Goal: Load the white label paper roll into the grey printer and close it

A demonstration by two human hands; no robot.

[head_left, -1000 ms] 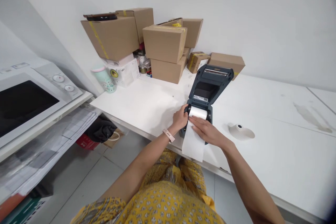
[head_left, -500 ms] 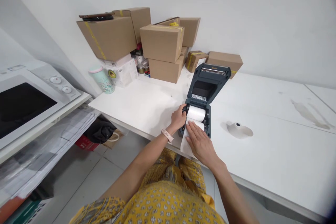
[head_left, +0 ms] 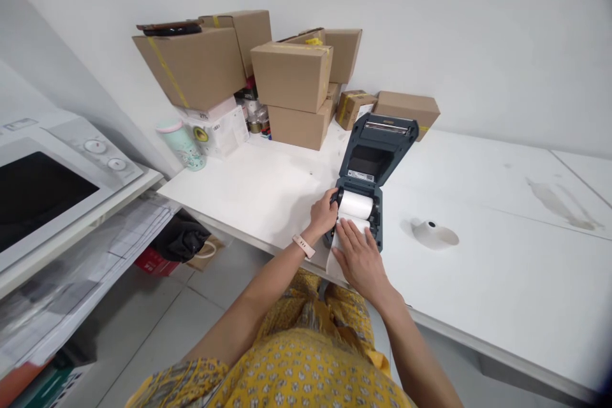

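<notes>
A dark grey label printer [head_left: 370, 162] stands with its lid raised at the front edge of the white table [head_left: 478, 255]. A white paper roll [head_left: 355, 204] lies inside it. My left hand [head_left: 324, 213], with a pink watch band at the wrist, curls around the printer's left side by the end of the roll. My right hand [head_left: 361, 258] lies flat with fingers spread on the paper strip [head_left: 333, 248] that comes out over the printer's front, pressing it down. Most of the strip is hidden under that hand.
Several cardboard boxes [head_left: 287, 76] are stacked at the table's back left, with a mint cup [head_left: 180, 143] and a white carton [head_left: 220, 131] beside them. A small white cone-shaped object [head_left: 433, 234] lies right of the printer. A white microwave [head_left: 52, 178] stands on a shelf to the left.
My right hand slid back toward me along the paper strip and now covers most of it; less strip hangs over the table edge. My left hand stayed at the printer's side.
</notes>
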